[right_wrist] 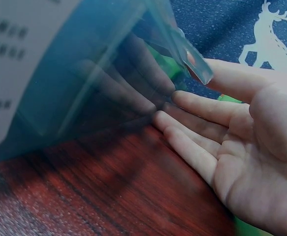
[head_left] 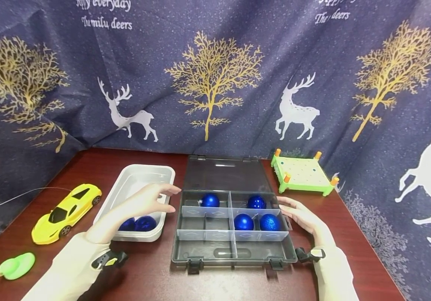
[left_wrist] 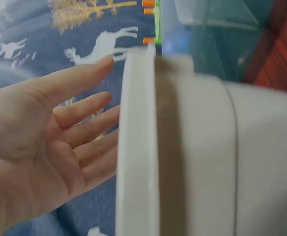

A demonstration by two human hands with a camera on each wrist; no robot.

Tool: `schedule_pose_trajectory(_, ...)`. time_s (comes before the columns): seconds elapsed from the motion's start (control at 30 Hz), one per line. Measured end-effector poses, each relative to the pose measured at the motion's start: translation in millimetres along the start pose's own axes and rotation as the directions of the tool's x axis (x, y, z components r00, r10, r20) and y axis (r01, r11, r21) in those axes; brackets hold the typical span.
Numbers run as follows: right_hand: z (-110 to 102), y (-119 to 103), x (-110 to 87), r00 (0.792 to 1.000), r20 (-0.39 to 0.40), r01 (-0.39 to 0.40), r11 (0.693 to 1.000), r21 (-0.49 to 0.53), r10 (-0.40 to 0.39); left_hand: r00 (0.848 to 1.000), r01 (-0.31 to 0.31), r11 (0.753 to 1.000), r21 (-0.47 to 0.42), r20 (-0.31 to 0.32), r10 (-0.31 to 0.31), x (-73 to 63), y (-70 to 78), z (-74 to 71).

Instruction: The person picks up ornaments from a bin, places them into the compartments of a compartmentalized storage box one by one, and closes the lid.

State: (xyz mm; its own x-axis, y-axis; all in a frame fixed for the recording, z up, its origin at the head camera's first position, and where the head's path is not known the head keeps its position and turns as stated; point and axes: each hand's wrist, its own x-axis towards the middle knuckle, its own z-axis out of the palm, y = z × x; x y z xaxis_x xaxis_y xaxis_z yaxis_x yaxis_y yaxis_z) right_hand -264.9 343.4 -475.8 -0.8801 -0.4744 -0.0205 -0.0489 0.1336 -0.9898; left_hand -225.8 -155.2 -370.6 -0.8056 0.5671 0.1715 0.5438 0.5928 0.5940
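My left hand [head_left: 149, 198] hovers over the white plastic bin [head_left: 133, 239] with thumb and fingers spread and nothing between them. Two dark blue baubles [head_left: 145, 223] lie in the bin's near end, partly behind my forearm. In the left wrist view, the bin's white rim [left_wrist: 138, 147] stands beside my fingers. A clear grey divided box [head_left: 204, 251] sits with its lid [head_left: 226, 175] folded back. One blue bauble [head_left: 210, 200] is in its back left compartment, another [head_left: 257, 202] back right, and two more [head_left: 244, 222] in the middle right. My right hand [head_left: 302, 215] touches the box's right side with extended fingers.
On the left are a yellow toy car [head_left: 67, 213] and a green toy duck [head_left: 17, 266]. A green toy bed [head_left: 303, 173] with orange posts stands at the back right. Behind the wooden table [head_left: 148, 271] hangs a dark cloth [head_left: 238, 25] with deer and trees.
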Motion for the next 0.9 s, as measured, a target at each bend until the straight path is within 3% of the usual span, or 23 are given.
schedule_pose_trajectory(0.17, 0, -1, -0.3, 1.000, -0.022, -0.021, 1.000, -0.005, 0.020, 0.999, -0.026, 1.000, -0.008, -0.048, 0.025, -13.9, -12.8, -9.3)
schedule_pose_trajectory(0.3, 0, -3, -0.2, 0.999, -0.027, -0.036, 0.999, -0.014, 0.036, 1.000, -0.003, 0.999, -0.042, -0.026, 0.002, -21.9, -21.3, -14.3)
schedule_pose_trajectory(0.57, 2, -3, 0.6, 0.999, -0.009, -0.033, 0.999, 0.014, 0.033, 0.988, 0.087, 0.995, -0.039, 0.134, -0.081, -28.5, -32.1, -19.2)
schedule_pose_trajectory(0.77, 3, -5, -1.8, 0.999, -0.018, -0.026, 0.999, 0.020, 0.027, 0.961, 0.075, 0.997, -0.003, 0.268, -0.071, -32.3, -36.0, -20.1)
schedule_pose_trajectory(0.9, 3, -6, -3.1, 0.999, -0.031, -0.036, 0.999, 0.009, 0.036, 0.950, 0.078, 0.997, -0.008, 0.303, -0.072, -33.3, -38.5, -17.5)
